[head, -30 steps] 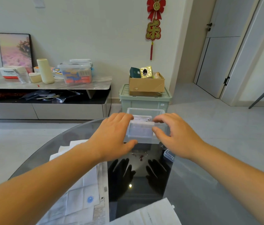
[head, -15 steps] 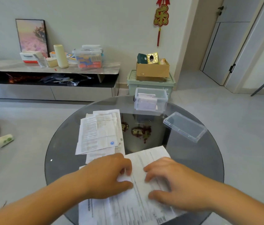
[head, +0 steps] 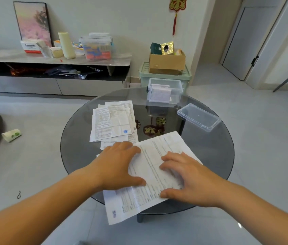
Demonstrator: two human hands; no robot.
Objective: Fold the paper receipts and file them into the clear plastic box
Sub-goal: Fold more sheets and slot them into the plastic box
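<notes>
My left hand [head: 120, 167] bare, right hand [head: 191, 181] bare. Left forearm [head: 51, 200] bare right up to the frame edge, same for my right forearm [head: 256, 209]. Knuckle creases show on both hands. Nails too blurred to tell. Upper arms are out of frame, so I can't tell what I'm wearing.

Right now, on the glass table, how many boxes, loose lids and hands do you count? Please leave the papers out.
Clear plastic box: 1
Loose lid: 1
Hands: 2 (left hand and right hand, both on the top receipt)
Total: 4
</notes>
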